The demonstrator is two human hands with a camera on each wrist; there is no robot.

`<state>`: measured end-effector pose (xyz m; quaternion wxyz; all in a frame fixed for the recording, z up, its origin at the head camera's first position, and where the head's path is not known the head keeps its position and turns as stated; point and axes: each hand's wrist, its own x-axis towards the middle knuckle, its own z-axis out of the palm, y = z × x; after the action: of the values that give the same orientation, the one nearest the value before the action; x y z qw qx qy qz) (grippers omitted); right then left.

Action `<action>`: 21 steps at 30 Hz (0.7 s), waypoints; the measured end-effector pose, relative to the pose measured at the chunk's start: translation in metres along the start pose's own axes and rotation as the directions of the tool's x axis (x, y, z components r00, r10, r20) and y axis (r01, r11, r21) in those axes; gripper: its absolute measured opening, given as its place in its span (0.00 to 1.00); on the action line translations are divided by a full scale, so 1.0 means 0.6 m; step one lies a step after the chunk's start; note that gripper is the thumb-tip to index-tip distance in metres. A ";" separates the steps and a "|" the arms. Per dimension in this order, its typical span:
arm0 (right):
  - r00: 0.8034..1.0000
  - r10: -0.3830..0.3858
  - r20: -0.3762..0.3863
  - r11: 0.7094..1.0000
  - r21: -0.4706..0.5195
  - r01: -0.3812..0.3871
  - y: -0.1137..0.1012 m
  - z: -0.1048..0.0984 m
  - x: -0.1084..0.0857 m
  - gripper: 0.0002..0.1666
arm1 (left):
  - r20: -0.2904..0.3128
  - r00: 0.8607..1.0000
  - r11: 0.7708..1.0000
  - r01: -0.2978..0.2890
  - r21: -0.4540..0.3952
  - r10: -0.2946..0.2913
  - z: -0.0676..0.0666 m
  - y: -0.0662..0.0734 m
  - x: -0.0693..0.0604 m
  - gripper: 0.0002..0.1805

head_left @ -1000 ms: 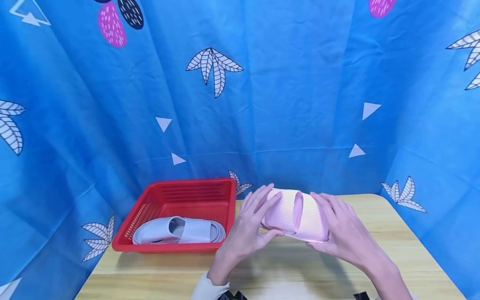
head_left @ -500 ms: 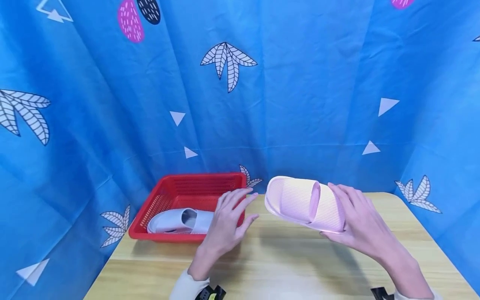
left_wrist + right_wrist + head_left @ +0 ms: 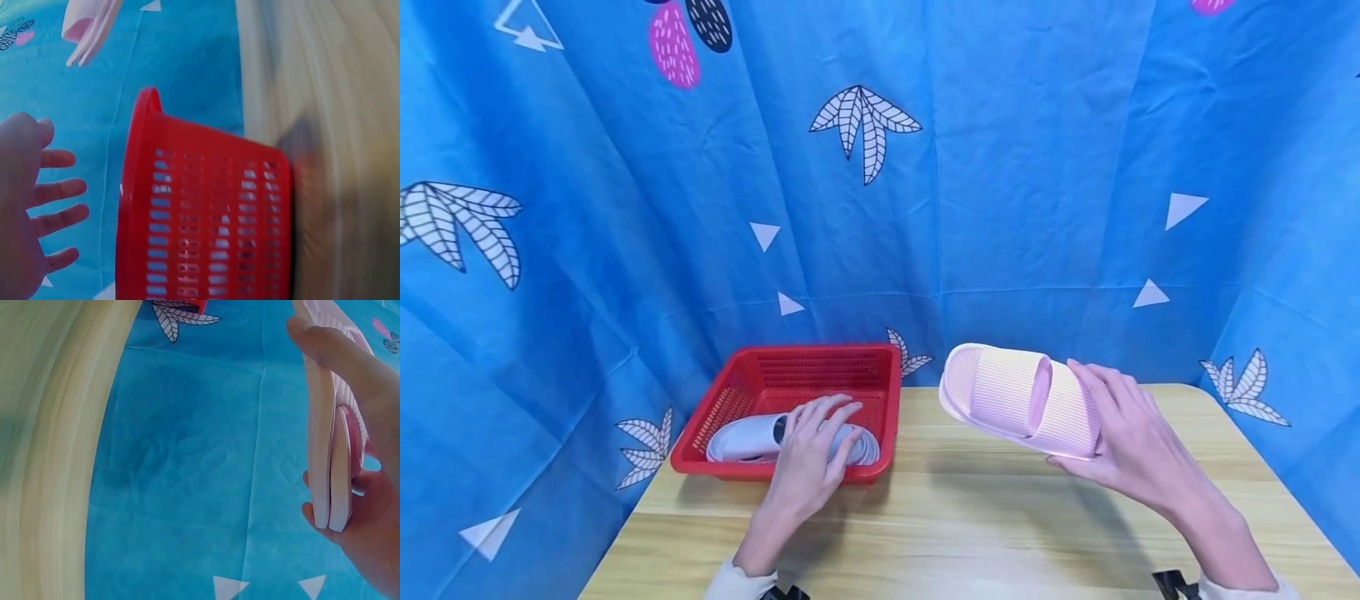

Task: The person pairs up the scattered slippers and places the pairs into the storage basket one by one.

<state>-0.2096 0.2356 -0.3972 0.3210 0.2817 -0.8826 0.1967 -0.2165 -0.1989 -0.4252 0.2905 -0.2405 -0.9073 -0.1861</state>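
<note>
In the head view my right hand [image 3: 1131, 437] grips the ribbed pale pink slippers [image 3: 1000, 385] by their right end, above the table, tilted with the far end raised. The right wrist view shows two soles [image 3: 320, 444] pressed together, thumb on one side and fingers on the other. My left hand [image 3: 808, 458] is over the front rim of the red basket [image 3: 760, 472], fingers spread and holding nothing. Behind it lie light grey slippers [image 3: 741, 438], partly hidden by the hand. In the left wrist view its fingers [image 3: 59, 190] are extended beside the basket's rim.
The wooden table [image 3: 970, 533] carries the slotted basket at its back left. A blue patterned curtain [image 3: 1000, 208] hangs behind the table and along both sides.
My left hand has let go of the pink slippers and moved left to over the basket. The right hand keeps its grip, with the slippers' left end now uncovered. The head view has shifted slightly.
</note>
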 end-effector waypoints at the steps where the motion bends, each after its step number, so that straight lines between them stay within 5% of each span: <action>1: 1.000 -0.001 -0.001 1.000 0.000 0.001 0.001 0.001 0.000 0.73 | -0.003 1.000 1.000 0.001 0.004 -0.001 -0.001 -0.005 -0.004 0.25; 6: 1.000 0.002 -0.003 1.000 0.002 -0.002 0.004 0.007 -0.002 0.73 | -0.047 0.999 1.000 0.009 0.027 -0.007 -0.009 -0.027 -0.030 0.20; 21: 1.000 0.019 -0.020 1.000 -0.003 -0.019 0.000 0.015 0.001 0.76 | -0.156 0.978 0.980 0.161 0.118 -0.142 -0.026 -0.079 -0.110 0.14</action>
<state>-0.2140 0.2305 -0.4035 0.3285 0.2708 -0.8822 0.2013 -0.1881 -0.2664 -0.4636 0.3566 -0.1369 -0.9092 -0.1656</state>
